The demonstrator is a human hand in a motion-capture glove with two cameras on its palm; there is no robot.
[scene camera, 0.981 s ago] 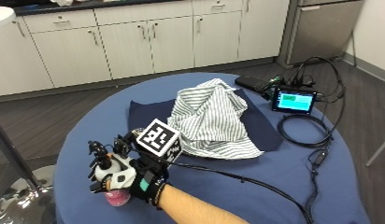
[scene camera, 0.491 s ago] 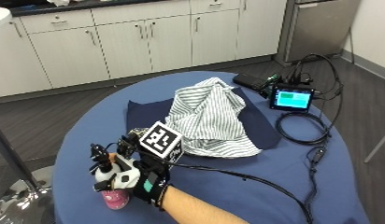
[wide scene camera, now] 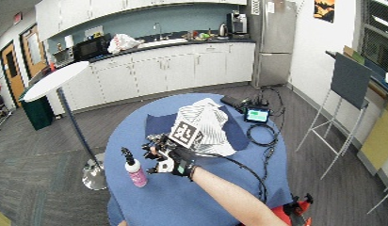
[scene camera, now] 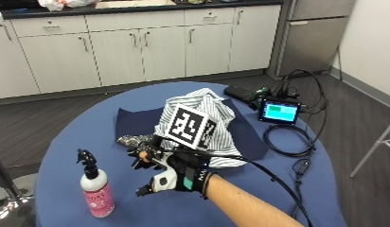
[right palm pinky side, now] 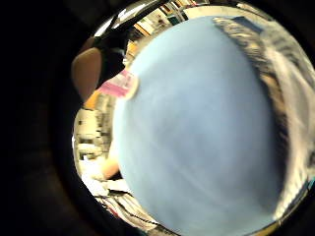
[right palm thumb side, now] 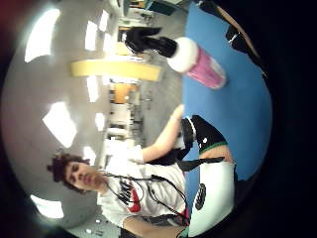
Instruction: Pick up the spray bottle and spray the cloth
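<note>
The bottle (scene camera: pixel 97 191) stood upright on the blue tabletop (scene camera: pixel 75 137), at its near left, free of any grasp. It was a slim pink bottle with a white shoulder and a black trigger head (scene camera: pixel 86 161) on top. The hand (scene camera: pixel 166 172) hovered just to its right, apart from it, fingers spread wide and holding nothing. In the thumb-side palm view the bottle (right palm thumb side: pixel 198 62) showed off to one side with bare tabletop between it and the palm, which agrees with that gap.

By its look the bottle was rigid plastic, light to moderate depending on how full it was, which could not be told. The body seemed smooth and possibly slick under a glove. Being tall on a small base, it would likely tip if nudged high up. The sound place to take hold seemed to be the neck just under the head, fingers wrapped round it and the forefinger free for the trigger.

The cloth (scene camera: pixel 204 127), striped and crumpled, lay farther in, right of the bottle and just beyond the hand, on a dark mat (scene camera: pixel 135 123). It was soft and would yield under spray without shifting much. A small screen (scene camera: pixel 279 111) with cables sat at the far right.
</note>
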